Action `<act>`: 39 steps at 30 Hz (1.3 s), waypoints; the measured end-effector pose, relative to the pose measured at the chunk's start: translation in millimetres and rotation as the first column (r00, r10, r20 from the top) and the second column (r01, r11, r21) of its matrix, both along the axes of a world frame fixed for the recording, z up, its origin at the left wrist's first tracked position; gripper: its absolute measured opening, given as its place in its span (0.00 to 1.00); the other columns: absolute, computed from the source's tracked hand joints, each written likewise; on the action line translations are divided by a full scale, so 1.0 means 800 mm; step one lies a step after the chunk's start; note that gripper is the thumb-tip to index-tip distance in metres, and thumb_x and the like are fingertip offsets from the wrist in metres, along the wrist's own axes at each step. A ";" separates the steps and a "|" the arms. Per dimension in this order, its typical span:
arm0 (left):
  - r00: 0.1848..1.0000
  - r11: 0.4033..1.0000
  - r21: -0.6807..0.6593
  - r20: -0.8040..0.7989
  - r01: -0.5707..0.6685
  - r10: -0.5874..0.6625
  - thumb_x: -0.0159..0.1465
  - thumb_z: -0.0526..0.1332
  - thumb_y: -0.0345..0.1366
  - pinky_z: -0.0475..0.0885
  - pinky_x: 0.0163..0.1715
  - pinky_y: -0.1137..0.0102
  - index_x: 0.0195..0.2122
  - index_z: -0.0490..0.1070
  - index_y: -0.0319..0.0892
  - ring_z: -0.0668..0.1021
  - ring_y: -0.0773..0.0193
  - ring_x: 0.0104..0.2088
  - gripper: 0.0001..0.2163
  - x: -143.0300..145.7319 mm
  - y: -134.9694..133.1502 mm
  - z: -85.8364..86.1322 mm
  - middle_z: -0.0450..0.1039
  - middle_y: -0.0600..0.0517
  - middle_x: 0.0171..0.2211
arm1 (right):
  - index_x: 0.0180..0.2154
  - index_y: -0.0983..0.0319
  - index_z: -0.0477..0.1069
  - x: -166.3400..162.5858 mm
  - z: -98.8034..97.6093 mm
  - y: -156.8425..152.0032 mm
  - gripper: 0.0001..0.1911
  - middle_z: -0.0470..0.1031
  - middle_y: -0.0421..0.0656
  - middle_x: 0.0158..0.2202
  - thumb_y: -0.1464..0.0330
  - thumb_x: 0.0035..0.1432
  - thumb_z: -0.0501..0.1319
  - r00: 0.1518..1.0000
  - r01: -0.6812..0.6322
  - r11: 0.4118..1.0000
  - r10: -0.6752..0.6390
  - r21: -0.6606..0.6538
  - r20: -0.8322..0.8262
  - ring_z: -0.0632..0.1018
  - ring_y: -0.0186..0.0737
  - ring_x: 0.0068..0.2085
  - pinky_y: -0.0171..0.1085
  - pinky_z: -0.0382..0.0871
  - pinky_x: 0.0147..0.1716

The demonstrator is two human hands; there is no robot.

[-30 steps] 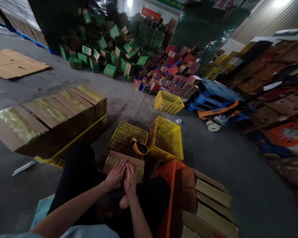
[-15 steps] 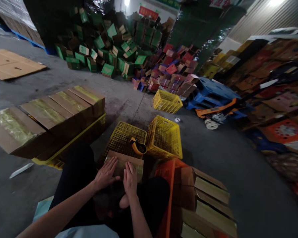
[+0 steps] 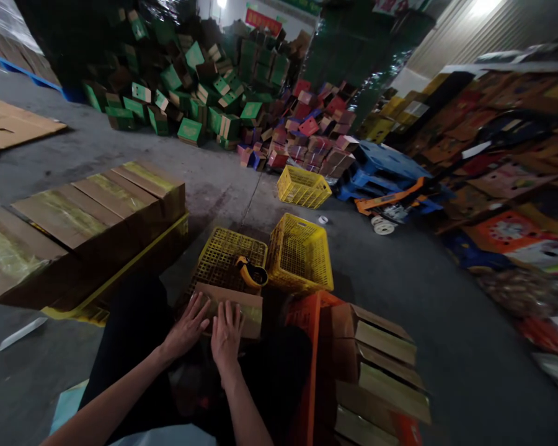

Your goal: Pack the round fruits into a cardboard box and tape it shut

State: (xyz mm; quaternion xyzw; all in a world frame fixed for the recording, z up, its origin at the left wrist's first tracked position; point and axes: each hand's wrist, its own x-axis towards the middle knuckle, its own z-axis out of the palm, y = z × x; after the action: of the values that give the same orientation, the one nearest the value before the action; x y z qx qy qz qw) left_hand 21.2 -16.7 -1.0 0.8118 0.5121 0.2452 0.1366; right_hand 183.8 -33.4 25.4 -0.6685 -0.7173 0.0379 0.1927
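Observation:
Between my knees a small cardboard box (image 3: 251, 310) stands with clear yellowish tape along its top. My left hand (image 3: 189, 322) lies flat on the box's left end, fingers stretched out. Close beside it my right hand (image 3: 226, 328) rests on the taped top, its fingers spread and pointing away from me. Just beyond the box, a yellow and black tape dispenser (image 3: 251, 272) lies on an upturned yellow crate (image 3: 214, 248). The box's lower part is dark and partly hidden by my hands and legs.
Taped cartons (image 3: 93, 198) fill a yellow crate at left; more cartons (image 3: 385, 353) fill an orange crate (image 3: 312, 359) at right. Ahead are an open yellow crate (image 3: 323, 254) and another yellow crate (image 3: 303, 189). Farther off stand an orange pallet jack (image 3: 390, 201) and heaped boxes (image 3: 190, 130).
My right hand has slid left along the box top, nearer my left hand, with its fingers more spread. The whole view has shifted a little, moving the scene leftward.

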 end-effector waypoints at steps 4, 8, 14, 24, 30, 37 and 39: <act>0.997 0.994 -0.089 0.060 0.057 -0.052 0.75 0.48 0.39 0.60 0.64 0.49 0.71 0.52 0.47 0.45 0.45 0.72 0.24 -0.012 0.004 -0.006 0.34 0.45 0.74 | 0.68 0.57 0.58 -0.016 -0.003 -0.002 0.26 0.60 0.44 0.69 0.68 0.70 0.50 0.996 -0.088 0.996 0.087 -0.033 -0.014 0.52 0.55 0.71 0.59 0.53 0.66; 0.994 0.993 -0.097 0.090 0.068 -0.059 0.74 0.50 0.42 0.60 0.65 0.47 0.72 0.48 0.50 0.45 0.45 0.72 0.26 -0.014 0.004 -0.006 0.35 0.46 0.74 | 0.69 0.55 0.54 0.007 -0.001 0.000 0.27 0.58 0.42 0.69 0.67 0.71 0.49 0.991 -0.137 0.990 0.137 -0.033 -0.001 0.56 0.48 0.71 0.54 0.54 0.66; 0.996 1.000 -0.021 0.087 0.000 0.002 0.73 0.51 0.47 0.60 0.65 0.50 0.73 0.43 0.49 0.49 0.48 0.72 0.30 -0.004 0.001 0.004 0.41 0.44 0.73 | 0.70 0.57 0.52 0.075 0.004 -0.006 0.26 0.58 0.46 0.69 0.63 0.73 0.45 0.999 -0.033 0.998 0.036 -0.051 0.041 0.59 0.47 0.70 0.57 0.52 0.66; 0.992 0.998 -0.025 0.107 -0.059 0.062 0.73 0.52 0.46 0.61 0.65 0.48 0.73 0.37 0.45 0.48 0.47 0.72 0.33 0.005 -0.002 -0.007 0.44 0.40 0.73 | 0.68 0.65 0.56 0.108 -0.018 -0.008 0.31 0.51 0.54 0.71 0.56 0.73 0.42 0.934 0.239 0.971 -0.234 -0.015 -0.269 0.61 0.49 0.68 0.48 0.63 0.63; 0.961 0.977 -0.113 0.189 -0.183 0.202 0.72 0.53 0.46 0.59 0.65 0.47 0.73 0.36 0.46 0.44 0.44 0.72 0.34 0.014 -0.009 -0.004 0.30 0.39 0.74 | 0.65 0.72 0.63 0.125 -0.035 0.003 0.37 0.64 0.57 0.65 0.51 0.70 0.40 0.834 0.299 0.952 -0.297 -0.072 -0.465 0.67 0.49 0.65 0.48 0.60 0.65; 0.914 0.933 -0.298 0.287 -0.201 0.288 0.72 0.50 0.50 0.54 0.67 0.50 0.73 0.37 0.40 0.47 0.47 0.72 0.35 0.015 -0.004 -0.003 0.35 0.37 0.73 | 0.59 0.72 0.69 0.132 -0.040 0.015 0.39 0.71 0.58 0.60 0.49 0.67 0.42 0.764 0.369 0.923 -0.368 -0.108 -0.530 0.73 0.51 0.60 0.47 0.65 0.61; 0.889 0.915 -0.352 0.328 -0.198 0.319 0.72 0.49 0.51 0.53 0.68 0.51 0.73 0.37 0.38 0.48 0.49 0.72 0.35 0.013 -0.003 -0.008 0.37 0.37 0.73 | 0.57 0.74 0.71 0.134 -0.038 0.018 0.39 0.72 0.61 0.58 0.49 0.66 0.42 0.756 0.397 0.903 -0.424 -0.166 -0.498 0.74 0.52 0.59 0.47 0.66 0.60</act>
State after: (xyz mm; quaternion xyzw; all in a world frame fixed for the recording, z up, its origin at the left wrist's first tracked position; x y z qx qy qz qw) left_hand 31.9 -18.8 -7.1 0.6410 0.6125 0.3304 0.3238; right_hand 290.7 -18.8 -5.0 -0.7780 -0.4720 0.1928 0.3671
